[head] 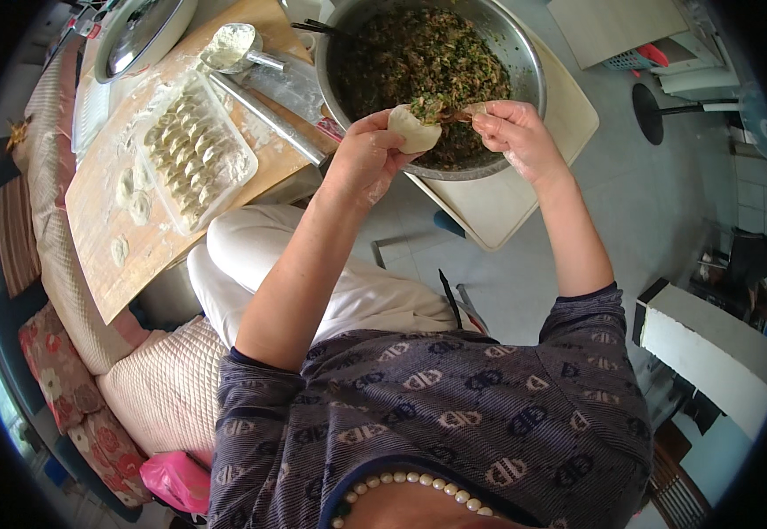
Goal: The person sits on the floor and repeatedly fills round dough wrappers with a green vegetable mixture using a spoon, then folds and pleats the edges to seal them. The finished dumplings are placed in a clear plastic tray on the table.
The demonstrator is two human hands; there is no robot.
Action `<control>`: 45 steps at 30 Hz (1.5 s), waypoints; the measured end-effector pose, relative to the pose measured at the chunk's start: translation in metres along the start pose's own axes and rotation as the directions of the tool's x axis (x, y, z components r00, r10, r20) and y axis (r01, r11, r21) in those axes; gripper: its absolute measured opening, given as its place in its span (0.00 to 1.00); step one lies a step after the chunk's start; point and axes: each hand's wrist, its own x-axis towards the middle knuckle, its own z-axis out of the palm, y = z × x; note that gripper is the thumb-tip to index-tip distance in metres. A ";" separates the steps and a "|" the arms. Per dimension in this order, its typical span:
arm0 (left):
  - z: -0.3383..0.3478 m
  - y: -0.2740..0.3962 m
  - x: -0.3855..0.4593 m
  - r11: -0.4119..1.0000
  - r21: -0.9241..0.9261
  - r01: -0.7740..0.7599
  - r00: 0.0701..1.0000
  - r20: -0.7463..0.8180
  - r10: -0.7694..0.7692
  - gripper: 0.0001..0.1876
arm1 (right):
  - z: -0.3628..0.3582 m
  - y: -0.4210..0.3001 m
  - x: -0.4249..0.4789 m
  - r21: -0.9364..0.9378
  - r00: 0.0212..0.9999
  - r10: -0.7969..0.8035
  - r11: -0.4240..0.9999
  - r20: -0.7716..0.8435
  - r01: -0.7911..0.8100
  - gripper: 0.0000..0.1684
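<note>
My left hand (375, 149) holds a round dough wrapper (416, 135) over the near rim of a large steel bowl (523, 73). A clump of chopped green and brown filling (428, 108) sits on the wrapper's far edge. In my right hand (514, 135) is a small brown utensil (457, 116), its tip against that clump; its exact kind is hard to make out. More chopped filling (436, 40) lies inside the bowl, where dark sticks (317, 28) lean over the left rim. Flour whitens the fingers of both hands.
Left, a floured wooden board (112, 264) bears a plastic tray (236, 159) with rows of dumplings (188, 152), loose dough pieces (137, 205), a metal rolling pin (271, 122) and a flour scoop (230, 49). Beyond is a lidded basin (109, 63). A pale tabletop (489, 211) supports the bowl.
</note>
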 end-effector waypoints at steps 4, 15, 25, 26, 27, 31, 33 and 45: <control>0.006 0.005 -0.004 0.997 -0.078 0.020 1.000 0.025 -0.018 0.19 | 0.023 0.002 -0.005 -0.607 0.901 -0.433 0.727 -0.041 0.322 0.07; -0.008 0.009 -0.010 0.969 -0.234 0.079 0.997 -0.006 -0.083 0.22 | 0.049 -0.007 -0.020 -0.819 0.606 -0.680 0.015 0.413 0.574 0.16; 0.002 0.020 -0.027 0.999 0.002 -0.047 0.999 0.005 0.047 0.21 | 0.064 -0.014 -0.014 -0.806 0.512 -0.780 0.017 0.360 0.592 0.18; 0.002 0.020 -0.028 0.999 -0.002 -0.051 0.999 0.014 0.051 0.21 | 0.062 -0.012 -0.014 -0.808 0.523 -0.766 0.009 0.373 0.589 0.18; 0.001 0.021 -0.028 0.999 -0.013 -0.044 0.999 0.017 0.044 0.21 | 0.059 -0.008 -0.013 -0.810 0.536 -0.751 0.002 0.387 0.587 0.19; -0.001 0.025 -0.032 0.999 -0.046 -0.028 0.999 0.032 0.030 0.21 | 0.057 -0.009 -0.018 -0.795 0.541 -0.783 0.100 0.308 0.598 0.18; -0.003 0.024 -0.032 0.998 -0.053 -0.018 0.999 0.038 0.020 0.21 | 0.056 -0.014 -0.018 -0.775 0.508 -0.795 0.076 0.333 0.627 0.18; -0.011 0.029 -0.049 0.993 -0.111 -0.024 0.999 0.036 0.029 0.25 | 0.041 -0.008 -0.021 -0.895 0.766 -0.637 0.290 0.083 0.338 0.05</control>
